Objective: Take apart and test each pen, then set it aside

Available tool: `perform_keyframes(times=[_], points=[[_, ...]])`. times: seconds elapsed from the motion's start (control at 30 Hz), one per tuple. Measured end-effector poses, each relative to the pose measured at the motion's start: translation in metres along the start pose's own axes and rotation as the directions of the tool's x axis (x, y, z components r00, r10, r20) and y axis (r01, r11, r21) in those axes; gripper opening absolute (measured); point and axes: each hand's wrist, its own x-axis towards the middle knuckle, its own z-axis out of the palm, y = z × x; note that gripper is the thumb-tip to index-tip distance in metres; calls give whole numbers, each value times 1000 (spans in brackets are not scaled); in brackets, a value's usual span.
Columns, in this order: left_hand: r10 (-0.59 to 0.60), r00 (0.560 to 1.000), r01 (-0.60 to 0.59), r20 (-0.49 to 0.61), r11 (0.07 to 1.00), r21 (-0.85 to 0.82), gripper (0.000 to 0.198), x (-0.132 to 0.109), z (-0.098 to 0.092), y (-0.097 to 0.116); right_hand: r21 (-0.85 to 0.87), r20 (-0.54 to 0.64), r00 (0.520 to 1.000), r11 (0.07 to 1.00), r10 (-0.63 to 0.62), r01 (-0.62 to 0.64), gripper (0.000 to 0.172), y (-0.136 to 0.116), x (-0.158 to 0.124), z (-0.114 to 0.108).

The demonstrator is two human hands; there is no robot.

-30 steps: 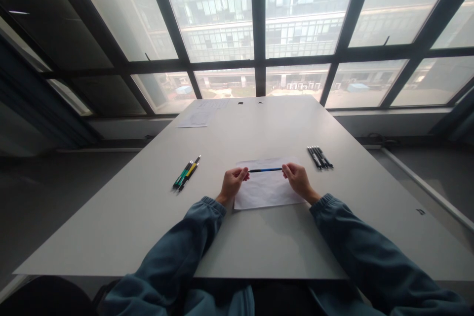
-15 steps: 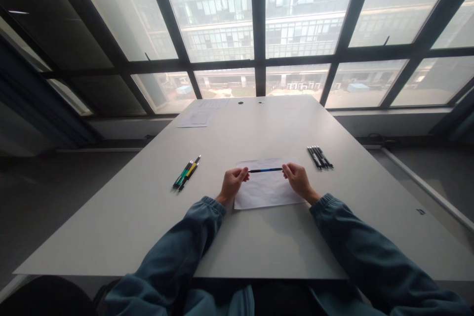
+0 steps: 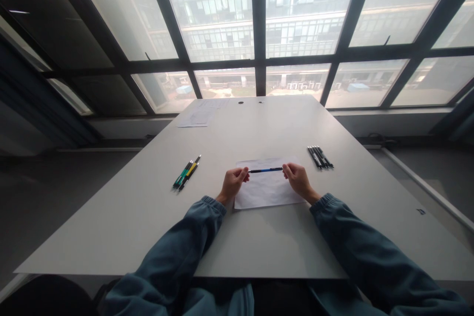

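Observation:
A black and blue pen (image 3: pixel 265 170) lies level between my two hands, over a sheet of white paper (image 3: pixel 268 195). My left hand (image 3: pixel 234 180) pinches its left end between thumb and fingers. The right end is pinched by my right hand (image 3: pixel 295 177). Both tips of the pen are hidden by my fingers. Left of the paper rests a small group of green, yellow and black pens (image 3: pixel 186 174). To the right, several black pens (image 3: pixel 320 157) lie side by side.
The white table (image 3: pixel 148 237) reaches toward large windows. Printed sheets (image 3: pixel 196 117) lie at its far left. A dark round hole (image 3: pixel 240 102) shows near the far edge. A small dark mark or label (image 3: pixel 420 212) is at the right.

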Motion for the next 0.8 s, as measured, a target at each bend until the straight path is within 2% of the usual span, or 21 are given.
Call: perform_keyframes(times=[0.8], points=[[20, 1000, -21, 13, 999, 42, 50, -2, 1, 9, -48, -5, 1000, 999, -9, 9, 49, 3, 0, 0]])
